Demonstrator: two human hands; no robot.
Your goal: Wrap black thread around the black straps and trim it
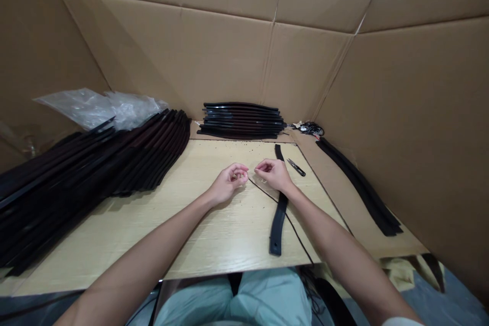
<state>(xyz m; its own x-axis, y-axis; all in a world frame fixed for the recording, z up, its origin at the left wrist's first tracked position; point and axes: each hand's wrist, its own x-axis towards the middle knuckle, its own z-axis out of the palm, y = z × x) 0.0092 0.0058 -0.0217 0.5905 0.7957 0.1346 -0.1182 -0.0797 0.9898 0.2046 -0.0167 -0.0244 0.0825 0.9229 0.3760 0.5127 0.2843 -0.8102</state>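
1. The left hand (229, 183) has its grip clamped on a thin black cord (263, 191), which trails toward the near edge of the counter (229, 244), across a black strip (278, 219).
2. The right hand (272, 173) has its grip curled together; contact with the cord cannot be told.
3. The cord is judged light and limp, best held near its end.

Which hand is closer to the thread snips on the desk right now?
Right. The right hand is just left of the thread snips, not touching them; the left hand is farther left, past the right hand.
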